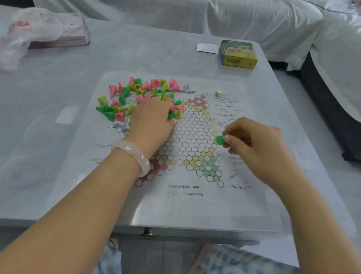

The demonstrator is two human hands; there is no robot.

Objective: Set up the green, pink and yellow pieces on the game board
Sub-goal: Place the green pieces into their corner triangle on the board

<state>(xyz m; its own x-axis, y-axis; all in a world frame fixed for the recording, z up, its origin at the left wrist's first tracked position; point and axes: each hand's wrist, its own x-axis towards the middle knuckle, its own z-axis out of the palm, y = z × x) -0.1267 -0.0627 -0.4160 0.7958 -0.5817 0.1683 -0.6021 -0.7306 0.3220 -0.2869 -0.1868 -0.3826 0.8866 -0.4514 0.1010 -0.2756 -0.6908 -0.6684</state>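
Note:
A thin printed game board (183,194) with a star of circles lies flat on the grey table. A loose heap of green, pink and yellow cone pieces (135,95) covers its far left part. My left hand (152,121) rests palm down at the heap's near edge, fingers curled over a green piece (171,115); whether it grips that piece is unclear. My right hand (255,143) hovers over the board's right side and pinches a green piece (219,139) between thumb and fingers. No pieces stand on the star's circles.
A small die (218,93) sits on the board's far right. A yellow-green game box (238,53) and a white slip of paper (207,48) lie beyond it. A plastic bag over a pink box (53,31) is at the far left. A covered sofa (208,8) stands behind.

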